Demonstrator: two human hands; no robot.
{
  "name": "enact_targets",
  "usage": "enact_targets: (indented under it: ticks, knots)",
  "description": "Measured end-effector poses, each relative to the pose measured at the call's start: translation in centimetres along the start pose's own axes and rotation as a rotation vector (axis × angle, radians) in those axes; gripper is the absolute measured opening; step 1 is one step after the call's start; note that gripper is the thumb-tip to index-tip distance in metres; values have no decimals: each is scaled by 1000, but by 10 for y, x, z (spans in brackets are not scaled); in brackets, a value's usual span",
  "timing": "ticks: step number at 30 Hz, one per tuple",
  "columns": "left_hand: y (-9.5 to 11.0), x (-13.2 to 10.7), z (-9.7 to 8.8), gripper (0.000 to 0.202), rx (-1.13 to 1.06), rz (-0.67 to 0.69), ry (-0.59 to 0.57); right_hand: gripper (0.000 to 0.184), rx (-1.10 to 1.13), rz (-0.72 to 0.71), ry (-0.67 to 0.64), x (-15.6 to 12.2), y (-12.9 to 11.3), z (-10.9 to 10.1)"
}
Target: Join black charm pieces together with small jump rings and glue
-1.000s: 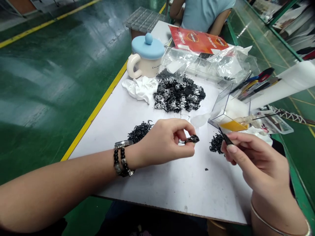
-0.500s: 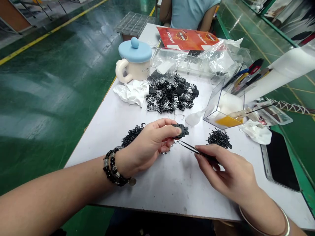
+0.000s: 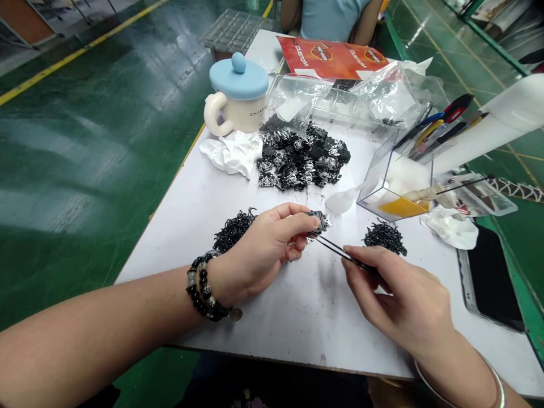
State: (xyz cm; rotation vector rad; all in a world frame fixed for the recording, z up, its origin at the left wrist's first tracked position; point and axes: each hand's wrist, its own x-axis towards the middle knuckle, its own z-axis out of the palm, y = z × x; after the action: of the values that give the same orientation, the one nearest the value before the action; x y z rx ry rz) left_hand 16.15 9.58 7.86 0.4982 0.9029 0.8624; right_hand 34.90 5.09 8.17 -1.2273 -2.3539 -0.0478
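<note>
Seated work at a white table [image 3: 272, 317] on a green floor [image 3: 85, 170], seen from the worker's head. Upper centre: a cream mug with a blue lid [image 3: 238, 93], a crumpled white tissue [image 3: 232, 153] at its foot, and a heap of black-and-silver metal pieces [image 3: 297, 156] below clear plastic bags [image 3: 340, 96]. Beyond these lie a red printed sheet [image 3: 331, 58] and a co-worker in a pale blue top [image 3: 334, 17]. Right of centre stands a clear plastic box [image 3: 393, 181]; a dark phone [image 3: 488, 283] lies at lower right. Two piles of small black hooks lie on the table: the left pile [image 3: 233, 229] partly behind the left hand, the right pile [image 3: 385, 238] just beyond the tweezers.

Both forearms enter from the lower corners, meeting near the table's centre. The left hand [image 3: 259, 255], wearing a beaded bracelet [image 3: 204, 289], is closed, pinching a small black metal piece [image 3: 318, 222] between thumb and fingers. The right hand [image 3: 403, 300] holds slim black tweezers [image 3: 340, 253] in a pencil-like grip, their points together at the piece's lower edge; contact cannot be confirmed.
</note>
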Motion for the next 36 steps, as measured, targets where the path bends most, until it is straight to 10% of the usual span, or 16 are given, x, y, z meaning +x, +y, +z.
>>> enact_targets:
  ticks: [7, 12, 19, 25, 36]
  knots:
    - [3, 2, -3, 11, -40, 29, 33, 22, 71, 28, 6, -1, 13, -5]
    - [7, 4, -7, 12, -58, 62, 27, 11, 2, -49, -231, 0, 35, 2]
    - [4, 1, -3, 14, -37, 35, 21, 16, -74, 263, -317, 2, 39, 23]
    - [-2, -3, 2, 12, -101, -44, -14, 34, 308, 216, 30, 17, 12, 22]
    - [-18, -11, 9, 16, -122, -96, -22, 34, 953, 533, 43, 16, -16, 36]
